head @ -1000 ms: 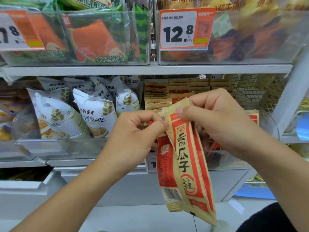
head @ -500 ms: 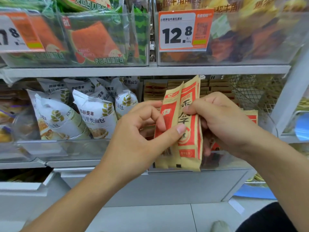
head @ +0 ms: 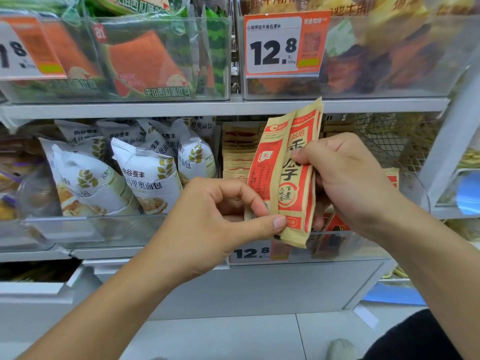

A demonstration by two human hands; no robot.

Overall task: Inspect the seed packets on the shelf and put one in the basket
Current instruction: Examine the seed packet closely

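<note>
Red-and-tan seed packets (head: 284,175) stand upright in front of the middle shelf, two of them side by side, the left one showing its printed back and the right one its front with large black characters; I hold them in both hands, lifted clear of the shelf. My right hand (head: 348,178) grips the upper half of the pair from the right, its fingers curled round onto the front face; my left hand (head: 215,216) pinches the lower left corner, thumb pressed on the front near the bottom edge and the forefinger bent over the back packet's barcode. Behind them, in the clear bin (head: 337,245) on the shelf, more seed packets of the same kind (head: 239,149) are stacked in a row, their tan top edges facing me; a price tag reading 12.8 (head: 252,253) is fixed to the bin's front, partly hidden by the packets I hold. Left of that bin lie white bread bags (head: 145,175) with a wheat emblem. On the shelf above, a larger price card (head: 283,44) also reads 12.8, beside green packages with a watermelon print (head: 148,61). A wire mesh basket (head: 389,141) shows behind my right hand, on the same shelf level; I cannot tell how it is mounted.
</note>
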